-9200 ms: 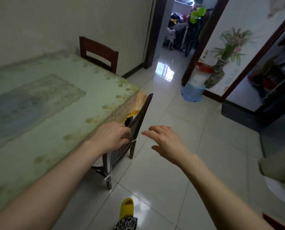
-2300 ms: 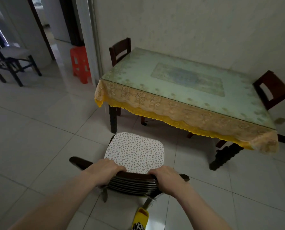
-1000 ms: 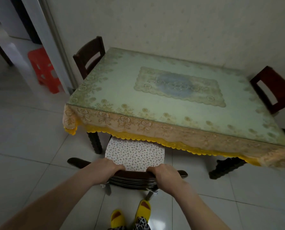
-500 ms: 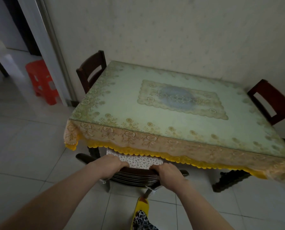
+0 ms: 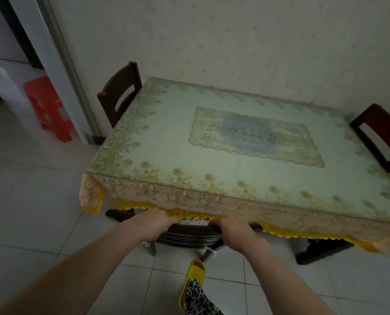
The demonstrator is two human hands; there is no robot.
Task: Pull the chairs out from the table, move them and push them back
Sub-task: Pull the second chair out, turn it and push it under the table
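Observation:
A dark slatted chair (image 5: 189, 235) stands at the near side of the table (image 5: 246, 178), which carries a pale green cloth with a lace and yellow fringe. Its speckled seat cushion (image 5: 194, 221) is almost fully under the tabletop. My left hand (image 5: 154, 222) and my right hand (image 5: 233, 230) both grip the chair's curved top rail, right at the fringe. Two more dark wooden chairs are tucked in: one at the left end (image 5: 120, 92) and one at the right end (image 5: 381, 135).
The table's far side is against a pale wall. A red plastic stool (image 5: 49, 108) stands in the doorway at left, beside a white door frame (image 5: 60, 64). My foot in a yellow slipper (image 5: 194, 276) is on the white tiled floor behind the chair.
With both hands on its back, the chair has slid forward under the table; the cushion, fully visible 2.3 s ago, is now nearly hidden. I have stepped closer to the table.

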